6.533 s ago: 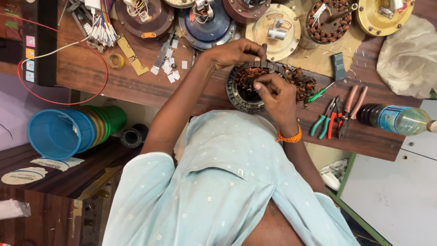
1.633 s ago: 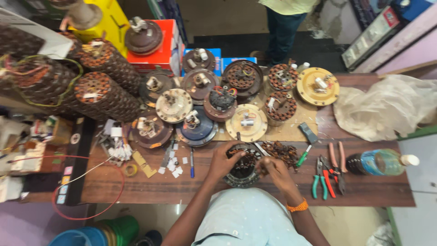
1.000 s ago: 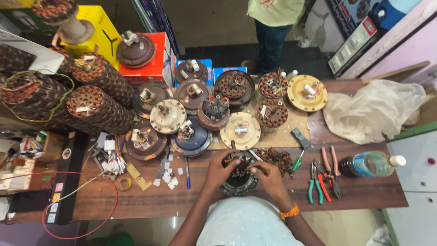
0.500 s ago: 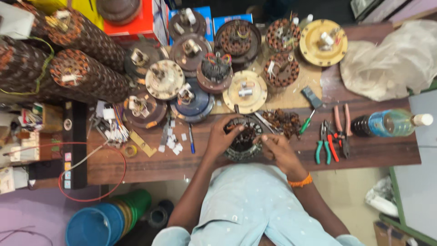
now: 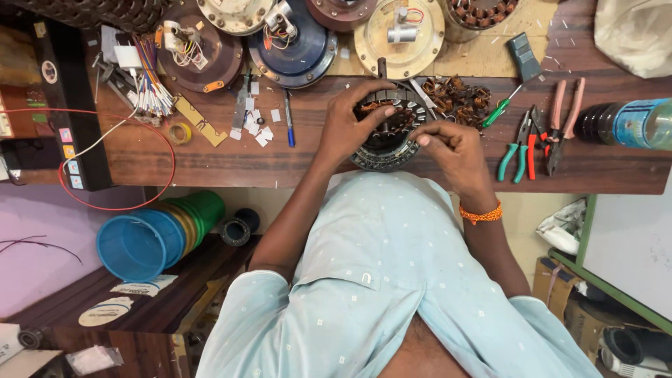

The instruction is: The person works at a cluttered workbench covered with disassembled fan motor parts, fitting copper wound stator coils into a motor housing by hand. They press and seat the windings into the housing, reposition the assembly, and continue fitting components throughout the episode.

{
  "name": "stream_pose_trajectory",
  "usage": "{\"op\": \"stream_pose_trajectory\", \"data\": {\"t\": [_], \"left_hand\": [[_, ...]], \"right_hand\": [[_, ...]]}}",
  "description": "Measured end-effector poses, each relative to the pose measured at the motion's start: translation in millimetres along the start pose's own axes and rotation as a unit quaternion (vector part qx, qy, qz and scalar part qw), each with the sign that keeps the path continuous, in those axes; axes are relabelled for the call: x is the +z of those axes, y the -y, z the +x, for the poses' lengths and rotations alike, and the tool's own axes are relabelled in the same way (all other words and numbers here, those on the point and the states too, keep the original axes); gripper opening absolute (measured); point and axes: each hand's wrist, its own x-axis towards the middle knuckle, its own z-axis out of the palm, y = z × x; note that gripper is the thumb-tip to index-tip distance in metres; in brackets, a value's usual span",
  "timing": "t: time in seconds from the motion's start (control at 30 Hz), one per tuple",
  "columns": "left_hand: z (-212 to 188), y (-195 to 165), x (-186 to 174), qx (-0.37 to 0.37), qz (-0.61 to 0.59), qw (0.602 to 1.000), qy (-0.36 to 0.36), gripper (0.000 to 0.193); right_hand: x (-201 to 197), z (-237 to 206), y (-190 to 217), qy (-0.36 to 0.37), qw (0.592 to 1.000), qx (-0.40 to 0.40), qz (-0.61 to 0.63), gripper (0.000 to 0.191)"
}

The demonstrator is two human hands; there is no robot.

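1. Wooden tabletop (image 5: 210, 157): carries everything; the landmark is the fan motor stator (image 5: 386, 129), which sits at the tabletop's near edge, just in front of the person's chest.
2. Fan motor housings, e.g. a blue one (image 5: 294, 49) and a cream one (image 5: 399, 31), lie beyond the stator, on the far side.
3. Stator: a round laminated steel ring with slots and copper winding inside. Looks heavy and stiff, won't flex. The windings and slot insulation look fragile, and the lamination edges are probably sharp. Best held by the outer steel rim, not by the wire.
4. Left hand (image 5: 344, 126): grip closed around the stator's left rim, fingers curled over the top edge, steadying it.
5. Right hand (image 5: 451, 150): at the stator's right rim, fingertips pinched together on something small; can't tell what, maybe wire or an insulation strip.
6. Plastic bottle (image 5: 633, 124): well right of the stator, lying down.
7. Pliers and cutters (image 5: 535, 136): right of the stator, between it and the bottle.
8. Pulled copper wire scraps (image 5: 458, 94): just beyond the stator on the right, a soft, light tangle.
9. Green-handled screwdriver (image 5: 500, 110): beside the scraps.
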Motion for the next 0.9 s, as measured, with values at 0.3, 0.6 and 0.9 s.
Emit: {"op": "stream_pose_trajectory", "data": {"t": [0.3, 0.6, 0.9], "left_hand": [[-8, 2, 6, 0.053, 0.026, 0.998, -0.03, 0.032], [-10, -2, 9, 0.051, 0.02, 0.997, -0.05, 0.032], [-8, -3, 7, 0.044, 0.015, 0.997, -0.058, 0.032]], "right_hand": [[5, 31, 24, -0.06, 0.982, -0.054, -0.171, 0.013], [15, 57, 50, -0.068, 0.961, -0.154, -0.217, 0.013], [3, 93, 31, -0.044, 0.977, -0.061, -0.198, 0.014]]}}
